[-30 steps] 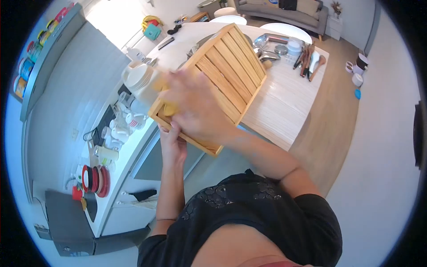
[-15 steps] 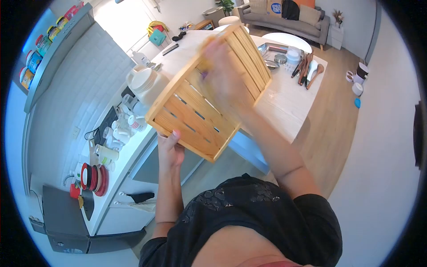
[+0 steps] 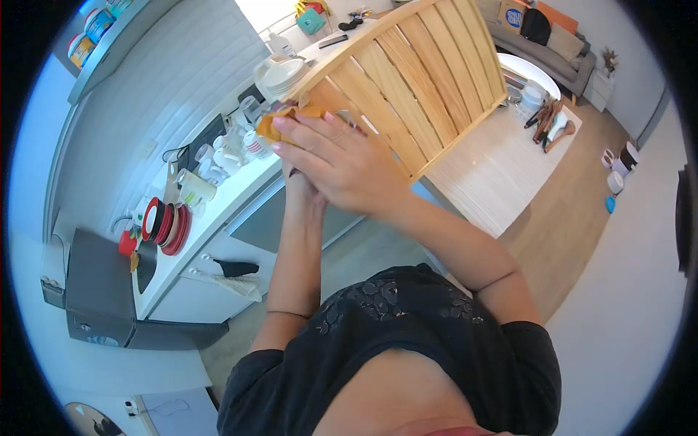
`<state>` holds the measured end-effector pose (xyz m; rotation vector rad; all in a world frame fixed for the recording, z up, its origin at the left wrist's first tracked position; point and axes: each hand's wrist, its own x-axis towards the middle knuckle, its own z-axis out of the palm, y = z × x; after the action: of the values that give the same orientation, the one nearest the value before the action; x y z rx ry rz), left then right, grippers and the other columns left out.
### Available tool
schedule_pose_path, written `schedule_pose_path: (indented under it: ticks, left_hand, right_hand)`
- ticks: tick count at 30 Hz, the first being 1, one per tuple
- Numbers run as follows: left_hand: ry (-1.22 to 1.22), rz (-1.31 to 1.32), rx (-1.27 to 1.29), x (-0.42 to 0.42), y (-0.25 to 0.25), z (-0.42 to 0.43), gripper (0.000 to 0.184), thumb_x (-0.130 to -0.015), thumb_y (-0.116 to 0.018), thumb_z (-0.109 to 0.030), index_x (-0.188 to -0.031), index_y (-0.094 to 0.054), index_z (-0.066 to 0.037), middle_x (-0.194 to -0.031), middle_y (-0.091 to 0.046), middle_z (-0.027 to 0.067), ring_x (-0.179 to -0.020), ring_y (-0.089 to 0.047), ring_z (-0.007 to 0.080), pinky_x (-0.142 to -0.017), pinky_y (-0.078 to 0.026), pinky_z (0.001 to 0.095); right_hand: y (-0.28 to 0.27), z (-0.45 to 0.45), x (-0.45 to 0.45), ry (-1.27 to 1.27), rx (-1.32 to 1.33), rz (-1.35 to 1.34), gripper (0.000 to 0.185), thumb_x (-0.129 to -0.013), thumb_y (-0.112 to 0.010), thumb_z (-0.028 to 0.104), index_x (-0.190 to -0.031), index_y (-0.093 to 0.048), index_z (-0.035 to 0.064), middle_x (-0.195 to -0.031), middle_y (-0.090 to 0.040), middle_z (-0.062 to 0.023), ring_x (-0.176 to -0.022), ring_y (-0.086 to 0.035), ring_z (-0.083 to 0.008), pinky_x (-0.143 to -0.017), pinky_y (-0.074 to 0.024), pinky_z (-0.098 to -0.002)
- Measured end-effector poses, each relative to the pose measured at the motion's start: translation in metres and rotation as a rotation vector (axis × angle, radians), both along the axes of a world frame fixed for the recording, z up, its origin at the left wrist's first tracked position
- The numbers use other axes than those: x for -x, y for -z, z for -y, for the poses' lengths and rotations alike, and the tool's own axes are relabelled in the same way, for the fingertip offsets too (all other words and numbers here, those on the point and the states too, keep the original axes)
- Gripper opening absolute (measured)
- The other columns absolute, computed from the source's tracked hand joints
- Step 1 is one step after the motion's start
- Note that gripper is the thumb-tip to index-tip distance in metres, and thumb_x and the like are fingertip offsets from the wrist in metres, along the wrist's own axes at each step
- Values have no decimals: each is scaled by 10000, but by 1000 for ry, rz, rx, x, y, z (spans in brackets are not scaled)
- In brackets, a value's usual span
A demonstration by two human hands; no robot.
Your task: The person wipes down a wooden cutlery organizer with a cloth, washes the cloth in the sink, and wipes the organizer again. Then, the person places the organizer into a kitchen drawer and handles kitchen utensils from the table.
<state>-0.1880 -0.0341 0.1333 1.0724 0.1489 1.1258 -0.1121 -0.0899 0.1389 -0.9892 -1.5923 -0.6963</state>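
A slatted wooden tray [image 3: 422, 80] is held up at a tilt above the table, its slats facing me. My left hand [image 3: 304, 187] supports its near left corner from below; most of its fingers are hidden behind my other hand and the tray. My right hand [image 3: 338, 156] presses a yellow-orange cloth [image 3: 280, 123] against that same corner, fingers bent over the cloth.
Beyond the tray, the table [image 3: 480, 174] bears wooden-handled utensils [image 3: 545, 123] and a clear container [image 3: 533, 94]. Along the left, the counter [image 3: 211, 232] holds white bottles, cups, a large jug [image 3: 280, 76] and red and black plates [image 3: 171, 225]. A sofa [image 3: 534, 54] is farther back.
My right hand has come back from the tray's upper side to the near left corner with the cloth. The tray has risen and turned its slats more toward me; the view has shifted.
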Motion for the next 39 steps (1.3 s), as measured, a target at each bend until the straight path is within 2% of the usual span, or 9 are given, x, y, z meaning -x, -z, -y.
schedule_pose_path:
  ticks: [4, 6, 12, 16, 18, 24, 29, 31, 39]
  left_hand:
    - [55, 12, 167, 5, -9, 2, 558, -930, -345, -515, -1337, -358, -133, -1331, -429, 47, -1168, -460, 192, -997, -372, 363]
    - [58, -214, 170, 3, -15, 12, 704, -874, -249, -645, -1398, -268, -176, -1411, -344, 35, -1281, -356, 231, -1050, -310, 399]
    - [-3, -89, 183, 12, 0, -13, 738, -854, -263, -667, -1365, -325, -138, -1312, -451, 99, -1189, -451, 256, -998, -369, 416]
    - [106, -27, 148, 13, -8, -15, 750, -859, -258, -660, -1354, -338, -103, -1311, -453, 96, -1192, -450, 250, -999, -371, 410]
    - [87, -47, 142, 10, -13, -6, 738, -869, -244, -649, -1355, -333, -101, -1320, -444, 92, -1200, -444, 247, -1003, -369, 407]
    - [58, -125, 83, 1, -11, 9, 664, -914, -179, -587, -1354, -326, -112, -1336, -422, 80, -1216, -431, 226, -1000, -377, 385]
    - [35, -70, 76, 5, -4, -12, 650, -914, -204, -590, -1272, -420, -92, -1185, -535, 101, -1090, -523, 241, -909, -456, 374]
    - [-31, -47, 137, 13, -5, -15, 554, -900, -380, -555, -1185, -499, -95, -1136, -571, 77, -1013, -573, 216, -830, -510, 391]
    - [-115, 57, 198, 41, -10, -42, 557, -861, -471, -554, -1189, -497, -105, -1099, -585, 51, -1008, -572, 207, -835, -510, 389]
  right_hand:
    - [-41, -8, -24, 59, -8, -39, 337, -825, -517, 118, -1160, -554, 104, -1278, -508, -69, -1192, -470, -238, -978, -377, -383]
    - [-50, -11, -19, 95, -52, -114, 335, -831, -508, 128, -1162, -556, 110, -1272, -516, -64, -1197, -467, -228, -971, -383, -386]
    - [36, 41, -7, -37, 166, 261, 308, -761, -544, 128, -1062, -589, 82, -1164, -570, -81, -1057, -549, -221, -892, -421, -343]
    - [20, 62, -18, -68, 257, 90, 277, -780, -551, 38, -1046, -623, 66, -1138, -589, -91, -1031, -573, -243, -868, -457, -345]
    - [-13, 47, -24, 220, -186, 31, 331, -732, -565, 128, -1054, -607, 67, -1049, -604, -54, -996, -557, -219, -830, -426, -339]
    - [-19, 9, -14, 263, -161, 49, 346, -688, -599, 129, -1028, -620, 67, -970, -579, -27, -918, -517, -217, -839, -410, -329]
    - [7, 12, -3, 167, -157, 124, 315, -661, -612, 112, -969, -649, 54, -969, -568, -18, -910, -515, -207, -783, -447, -294]
    - [36, 31, 1, 54, 59, 104, 359, -672, -618, 52, -1029, -644, 81, -1021, -582, -13, -908, -517, -210, -812, -437, -310]
    - [96, 95, -65, -28, 701, 273, 269, -646, -608, 41, -910, -645, 72, -988, -600, -12, -939, -526, -215, -840, -446, -341]
